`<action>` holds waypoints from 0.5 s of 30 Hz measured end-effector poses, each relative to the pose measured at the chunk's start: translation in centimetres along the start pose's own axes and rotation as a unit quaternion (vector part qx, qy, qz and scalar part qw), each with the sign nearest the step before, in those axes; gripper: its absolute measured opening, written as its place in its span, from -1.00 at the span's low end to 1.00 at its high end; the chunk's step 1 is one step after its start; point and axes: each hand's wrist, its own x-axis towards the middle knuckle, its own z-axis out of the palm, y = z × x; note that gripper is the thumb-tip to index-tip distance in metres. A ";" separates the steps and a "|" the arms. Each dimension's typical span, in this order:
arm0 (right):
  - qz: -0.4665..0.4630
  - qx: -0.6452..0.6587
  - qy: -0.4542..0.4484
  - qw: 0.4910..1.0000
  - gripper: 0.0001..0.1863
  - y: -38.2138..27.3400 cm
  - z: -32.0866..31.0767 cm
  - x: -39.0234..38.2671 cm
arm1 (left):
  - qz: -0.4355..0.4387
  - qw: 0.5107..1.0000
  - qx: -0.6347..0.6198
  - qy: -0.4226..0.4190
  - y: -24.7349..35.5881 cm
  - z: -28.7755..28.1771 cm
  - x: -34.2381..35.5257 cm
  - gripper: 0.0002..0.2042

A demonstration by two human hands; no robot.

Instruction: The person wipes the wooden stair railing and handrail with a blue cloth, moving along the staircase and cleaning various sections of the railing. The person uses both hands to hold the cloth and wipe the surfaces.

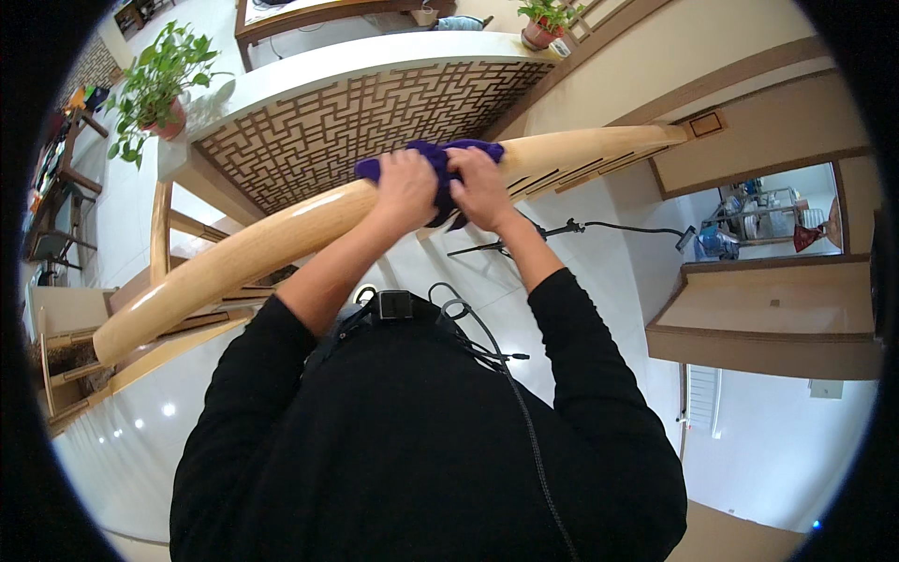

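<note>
A long, pale wooden handrail (250, 242) crosses in front of me from the lower left to the upper right. A purple cloth (474, 147) is draped over its middle. My left hand (405, 187) presses on the cloth with curled fingers, gripping it over the rail. Just to its right, my right hand (478, 190) also has its fingers curled onto the cloth. The cloth hangs down between and below my hands; parts of it are hidden by them.
Beyond the rail stands a lattice partition (337, 122) with potted plants (145, 84) on top. A stand with a cable (571, 228) is on the pale floor (613, 290) below. A doorway (777, 211) lies at right; chairs and a table (66, 187) at far left.
</note>
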 end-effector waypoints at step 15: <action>0.117 -0.081 0.111 0.984 -0.45 -0.3 1.3 1.0 | 0.043 0.998 -0.005 -0.037 -0.2 0.1 2.2 -0.53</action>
